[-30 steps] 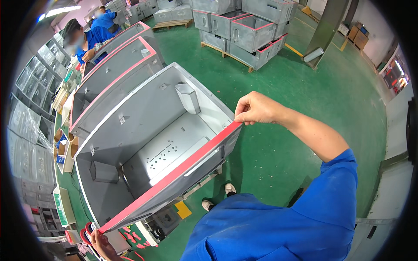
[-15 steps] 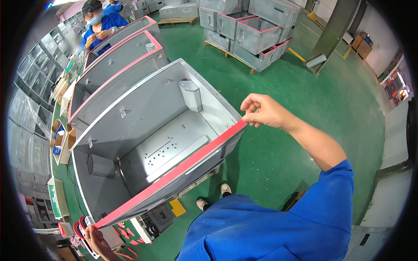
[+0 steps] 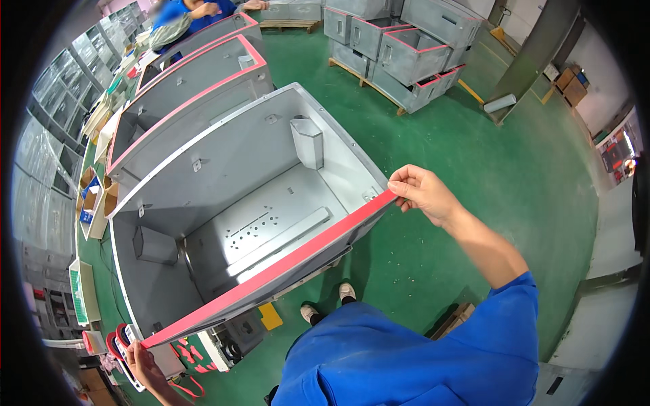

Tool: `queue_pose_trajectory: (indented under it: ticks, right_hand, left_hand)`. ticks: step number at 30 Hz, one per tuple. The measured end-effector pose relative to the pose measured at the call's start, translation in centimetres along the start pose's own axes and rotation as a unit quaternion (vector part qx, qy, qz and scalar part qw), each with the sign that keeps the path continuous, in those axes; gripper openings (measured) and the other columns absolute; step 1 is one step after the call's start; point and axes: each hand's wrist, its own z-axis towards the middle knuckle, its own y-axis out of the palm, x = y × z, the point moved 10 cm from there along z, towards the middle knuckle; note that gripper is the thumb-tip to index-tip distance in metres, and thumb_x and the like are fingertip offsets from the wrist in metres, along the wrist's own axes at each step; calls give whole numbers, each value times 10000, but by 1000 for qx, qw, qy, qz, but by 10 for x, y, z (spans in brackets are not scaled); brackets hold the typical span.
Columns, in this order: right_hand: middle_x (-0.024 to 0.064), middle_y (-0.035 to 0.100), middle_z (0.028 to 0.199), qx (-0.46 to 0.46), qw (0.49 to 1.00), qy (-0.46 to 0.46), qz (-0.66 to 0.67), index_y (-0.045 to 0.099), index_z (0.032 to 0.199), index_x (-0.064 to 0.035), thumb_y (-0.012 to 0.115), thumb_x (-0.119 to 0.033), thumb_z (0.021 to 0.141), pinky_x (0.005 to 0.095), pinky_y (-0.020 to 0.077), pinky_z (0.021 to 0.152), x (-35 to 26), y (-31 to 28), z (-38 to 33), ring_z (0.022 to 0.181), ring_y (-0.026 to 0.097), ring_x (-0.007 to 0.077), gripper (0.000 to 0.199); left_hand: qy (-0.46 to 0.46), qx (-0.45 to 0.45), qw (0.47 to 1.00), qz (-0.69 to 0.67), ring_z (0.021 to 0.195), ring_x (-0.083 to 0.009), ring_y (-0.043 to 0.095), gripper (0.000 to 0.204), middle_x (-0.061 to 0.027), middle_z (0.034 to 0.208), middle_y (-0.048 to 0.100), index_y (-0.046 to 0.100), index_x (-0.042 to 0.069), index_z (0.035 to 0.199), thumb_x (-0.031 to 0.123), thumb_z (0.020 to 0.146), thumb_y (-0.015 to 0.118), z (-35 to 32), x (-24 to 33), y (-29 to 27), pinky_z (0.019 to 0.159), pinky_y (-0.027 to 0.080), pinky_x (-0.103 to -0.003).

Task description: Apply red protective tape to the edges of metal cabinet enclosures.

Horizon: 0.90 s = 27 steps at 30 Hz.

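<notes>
A large grey metal box point(image 3: 213, 179), open at the top, stands in front of me with a perforated floor panel and angular brackets in its corners. A strip of red tape point(image 3: 284, 265) runs along the rim nearest me. At its right end my right hand point(image 3: 421, 195) is closed, thumb and fingers pinching the tape by the box corner. My left hand point(image 3: 145, 365) is closed on the tape's other end at the near left corner; part of its grip is hidden.
More red-edged grey boxes point(image 3: 196, 88) stand beyond mine, where a co-worker in blue point(image 3: 193, 20) stands. Stacked boxes point(image 3: 413, 51) rest on a pallet at the back right. Tape rolls point(image 3: 120, 342) and red scraps point(image 3: 193, 353) lie near my left hand.
My right hand has lowered slightly, its fingers curling closer round the corner at the tape's end. My left hand keeps its place at the other corner. The view has shifted a little.
</notes>
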Motion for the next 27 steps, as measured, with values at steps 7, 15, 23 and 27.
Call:
queue_pose_trajectory:
  ticks: [7,15,23,27]
  right_hand:
    - [14,562,773,11,1000,4,5,532,891,-41,610,-202,812,197,425,566,0,0,-1,649,506,74,195]
    - [7,556,759,20,999,-22,-13,533,892,-47,597,-198,820,181,405,558,-4,2,-4,648,505,69,180]
    - [10,561,752,44,997,-58,-38,539,877,-39,591,-219,824,195,406,564,-5,0,-7,647,505,75,195]
    - [4,559,754,59,995,-69,-52,544,882,-44,595,-227,824,199,401,569,-6,0,-7,656,504,72,198]
  left_hand:
    - [5,-5,1000,29,503,27,355,64,56,707,523,566,68,820,74,789,621,2,-4,-7,431,243,-119]
    - [11,4,1000,21,479,24,348,46,40,714,550,584,60,804,48,783,622,2,-8,-7,407,222,-135]
    - [38,-3,999,24,454,9,344,39,-15,759,563,575,24,768,20,775,613,-1,-1,4,385,198,-145]
    - [41,2,999,30,455,8,354,36,-34,783,572,576,19,771,15,774,611,-3,0,3,382,208,-142]
